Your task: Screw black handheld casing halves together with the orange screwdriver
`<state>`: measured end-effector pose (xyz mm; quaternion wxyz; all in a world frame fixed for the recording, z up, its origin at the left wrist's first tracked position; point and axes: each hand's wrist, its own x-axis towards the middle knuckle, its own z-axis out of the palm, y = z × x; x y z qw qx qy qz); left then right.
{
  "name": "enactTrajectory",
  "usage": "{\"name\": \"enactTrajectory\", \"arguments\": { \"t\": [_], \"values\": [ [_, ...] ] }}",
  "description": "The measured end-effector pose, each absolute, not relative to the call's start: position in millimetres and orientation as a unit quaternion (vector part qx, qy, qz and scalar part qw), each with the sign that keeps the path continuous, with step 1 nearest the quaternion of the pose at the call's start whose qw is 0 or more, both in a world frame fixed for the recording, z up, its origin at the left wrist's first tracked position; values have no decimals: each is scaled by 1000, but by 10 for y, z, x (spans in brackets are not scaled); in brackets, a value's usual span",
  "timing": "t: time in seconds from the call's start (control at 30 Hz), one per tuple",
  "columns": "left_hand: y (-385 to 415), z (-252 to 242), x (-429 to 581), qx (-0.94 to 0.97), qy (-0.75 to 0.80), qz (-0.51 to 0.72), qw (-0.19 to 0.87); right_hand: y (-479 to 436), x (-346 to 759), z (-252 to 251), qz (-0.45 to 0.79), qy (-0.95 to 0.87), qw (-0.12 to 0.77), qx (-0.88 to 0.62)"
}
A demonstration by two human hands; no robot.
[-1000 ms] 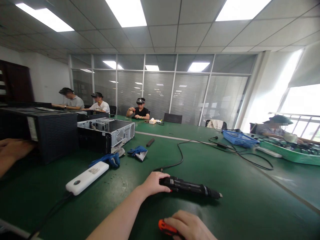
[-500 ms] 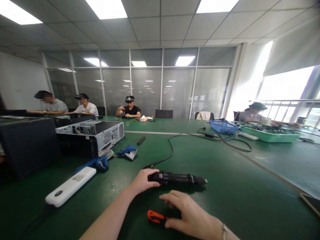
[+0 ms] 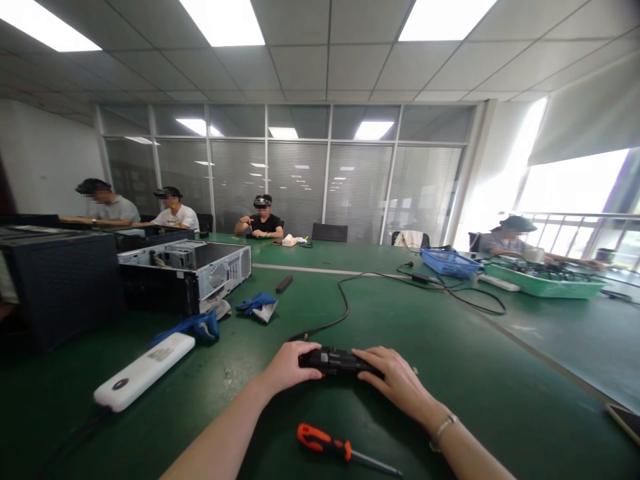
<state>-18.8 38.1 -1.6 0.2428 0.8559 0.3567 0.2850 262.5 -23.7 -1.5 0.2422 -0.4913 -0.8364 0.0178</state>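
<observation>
A black corded electric screwdriver (image 3: 336, 361) lies sideways on the green table (image 3: 450, 413). Round its cable end, my left hand (image 3: 290, 363) is closed, thumb on the near side. My right hand (image 3: 393, 373) grips the tool's other end from above and covers most of it; only the tip shows past the fingers. Nearer to me lies an orange and black hand screwdriver (image 3: 327, 441), its shaft pointing right, touched by neither hand.
A white power strip (image 3: 145, 373), blue gloves (image 3: 257, 307) and an opened computer case (image 3: 200, 273) stand left. A black cable (image 3: 345, 300) runs back right towards a blue basket (image 3: 450, 263) and a green basket (image 3: 550, 285). Several people sit around the table.
My right hand has moved up and away from the orange screwdriver and taken hold of the electric screwdriver's tip end. My left hand keeps its grip.
</observation>
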Motion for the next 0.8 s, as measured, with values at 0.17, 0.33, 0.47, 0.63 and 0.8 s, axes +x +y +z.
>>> {"name": "enactTrajectory", "arguments": {
  "t": [0.17,0.33,0.47,0.63,0.8],
  "values": [
    [372,-6,-189,858,364,279,231,-207,2656,-64,8,-833,224,-505],
    [371,-36,-185,863,357,280,223,-151,2698,-154,-27,-825,209,-524],
    [367,-79,-184,858,381,279,202,-101,2816,-221,-48,-812,211,-542],
    [350,-72,-216,841,404,304,192,10,3259,-328,-74,-743,198,-635],
    [332,-68,-238,848,401,287,194,65,4020,-495,-113,-625,190,-748]
  ]
}}
